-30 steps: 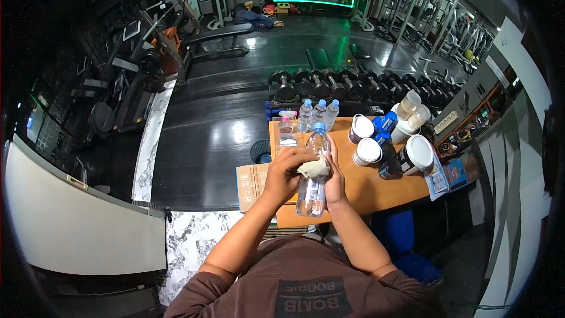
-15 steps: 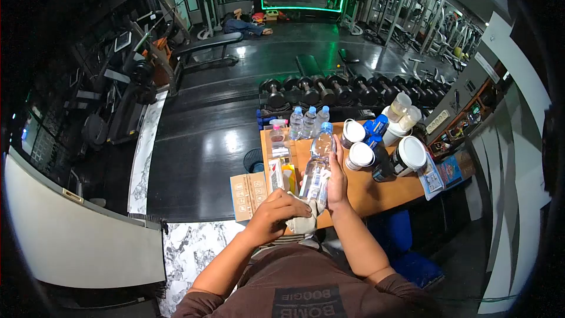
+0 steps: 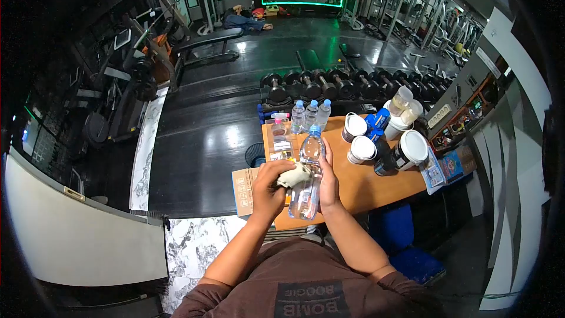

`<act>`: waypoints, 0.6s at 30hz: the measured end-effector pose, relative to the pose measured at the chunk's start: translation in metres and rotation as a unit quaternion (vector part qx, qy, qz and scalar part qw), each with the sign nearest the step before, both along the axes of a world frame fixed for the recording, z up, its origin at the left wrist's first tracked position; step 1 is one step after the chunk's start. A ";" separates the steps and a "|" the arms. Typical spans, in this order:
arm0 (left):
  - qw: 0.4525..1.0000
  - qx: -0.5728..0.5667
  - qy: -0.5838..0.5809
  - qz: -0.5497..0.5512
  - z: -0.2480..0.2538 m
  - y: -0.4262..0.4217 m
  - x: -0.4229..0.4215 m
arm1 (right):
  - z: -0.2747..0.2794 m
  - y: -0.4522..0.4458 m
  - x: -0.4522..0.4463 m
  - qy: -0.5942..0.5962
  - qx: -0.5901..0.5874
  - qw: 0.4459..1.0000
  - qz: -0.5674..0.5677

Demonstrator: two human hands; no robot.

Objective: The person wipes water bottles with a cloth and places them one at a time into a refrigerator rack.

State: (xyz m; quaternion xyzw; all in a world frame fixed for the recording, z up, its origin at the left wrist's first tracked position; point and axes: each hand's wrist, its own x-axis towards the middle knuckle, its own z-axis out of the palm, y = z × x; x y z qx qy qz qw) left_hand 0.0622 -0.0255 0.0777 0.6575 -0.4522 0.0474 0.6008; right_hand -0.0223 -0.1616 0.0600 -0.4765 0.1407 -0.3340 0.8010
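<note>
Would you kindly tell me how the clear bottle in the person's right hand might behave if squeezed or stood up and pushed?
The bottle looks like clear plastic, so it may flex when squeezed. Its smooth, shiny sides could make it slippery. Tall and narrow, it would probably tip if pushed near its blue cap.

Dumbbell row (image 3: 344, 85) beyond table (image 3: 376, 185); white-lidded tubs (image 3: 363, 148) on it.

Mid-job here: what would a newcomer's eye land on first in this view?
First, the clear blue-capped bottle in the right grip, just below centre, with the left grip holding a pale cloth against it. Then the glowing green frame at the top of the view, and the row of dumbbells just beyond the table.
</note>
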 end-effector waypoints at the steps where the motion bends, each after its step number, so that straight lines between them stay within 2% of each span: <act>1: 0.999 -0.024 0.044 0.008 -0.006 0.000 0.002 | -0.002 -0.004 -0.002 -0.050 0.052 0.997 0.041; 3: 0.993 -0.046 0.104 0.018 -0.014 0.005 0.005 | -0.003 -0.016 -0.008 -0.107 0.120 0.979 0.122; 8: 0.983 -0.091 0.156 0.016 -0.024 0.016 0.008 | 0.012 -0.022 -0.018 -0.093 0.137 0.976 0.141; 10: 0.981 -0.114 0.151 0.038 -0.024 0.017 0.008 | 0.012 -0.027 -0.018 -0.046 0.147 0.974 0.167; 12: 0.977 -0.126 0.171 0.025 -0.024 0.018 0.009 | 0.008 -0.026 -0.019 -0.050 0.121 0.979 0.156; 14: 0.974 -0.141 0.175 0.024 -0.026 0.018 0.009 | -0.001 -0.029 -0.023 0.008 0.200 0.956 0.213; 15: 0.974 -0.139 0.176 0.024 -0.027 0.018 0.008 | 0.004 -0.024 -0.025 0.014 0.236 0.949 0.207; 16: 0.973 -0.147 0.178 0.021 -0.026 0.018 0.009 | -0.011 -0.033 -0.019 -0.036 0.255 0.930 0.262; 18: 0.972 -0.154 0.179 0.020 -0.026 0.018 0.014 | -0.011 -0.033 -0.016 -0.095 0.263 0.912 0.301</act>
